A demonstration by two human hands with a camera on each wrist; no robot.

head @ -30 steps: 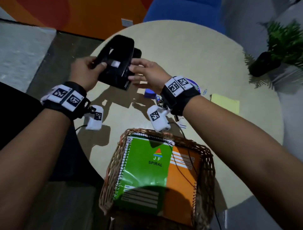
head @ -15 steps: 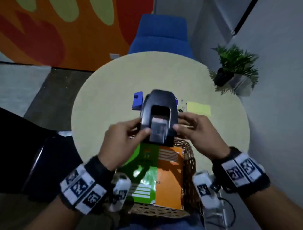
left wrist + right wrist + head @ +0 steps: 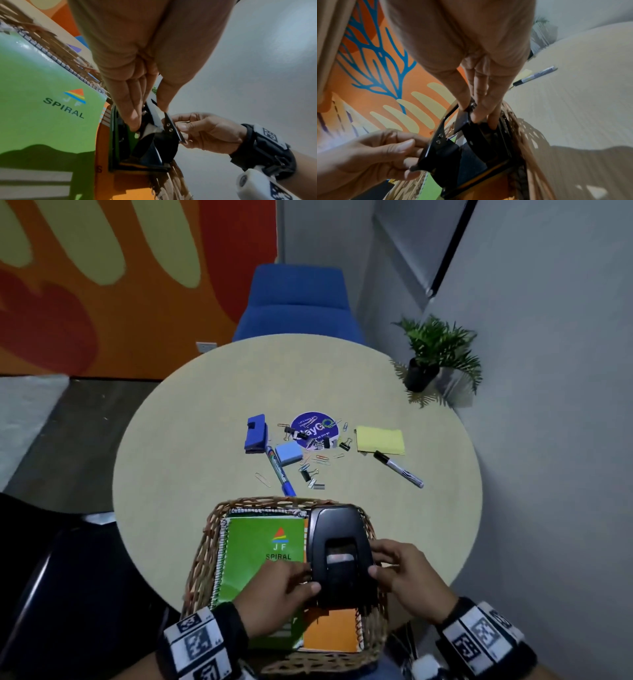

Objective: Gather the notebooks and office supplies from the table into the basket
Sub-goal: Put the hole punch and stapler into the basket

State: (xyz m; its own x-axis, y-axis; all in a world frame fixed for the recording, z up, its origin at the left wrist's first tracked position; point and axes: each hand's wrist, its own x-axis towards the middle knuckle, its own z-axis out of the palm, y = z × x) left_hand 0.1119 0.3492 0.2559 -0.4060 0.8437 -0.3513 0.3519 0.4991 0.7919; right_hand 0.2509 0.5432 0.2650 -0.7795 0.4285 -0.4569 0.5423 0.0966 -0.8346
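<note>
A black hole punch point(image 3: 339, 556) sits low in the wicker basket point(image 3: 205, 546), on the orange part of the green and orange spiral notebook point(image 3: 260, 546). My left hand point(image 3: 284, 587) pinches its left side and my right hand point(image 3: 404, 573) pinches its right side. In the left wrist view my left hand point(image 3: 147, 112) has the thumb on the hole punch point(image 3: 154, 146) lever and fingers beneath it, over the notebook point(image 3: 42, 108). In the right wrist view my right hand point(image 3: 476, 108) holds the hole punch point(image 3: 467, 155) from the other side, beside the basket point(image 3: 530, 155) wall.
On the round table point(image 3: 191, 422) lie a blue eraser block point(image 3: 255, 433), a blue marker point(image 3: 279, 470), a light blue pad point(image 3: 288, 453), a round purple sticker point(image 3: 313, 429), yellow sticky notes point(image 3: 379, 440), a black marker point(image 3: 399, 469) and several clips. A blue chair point(image 3: 298, 302) and a potted plant point(image 3: 435, 354) stand behind.
Both hands have lowered the hole punch from above the table's middle down into the basket, onto the notebook. The head view has tilted up and shows the supplies on the table.
</note>
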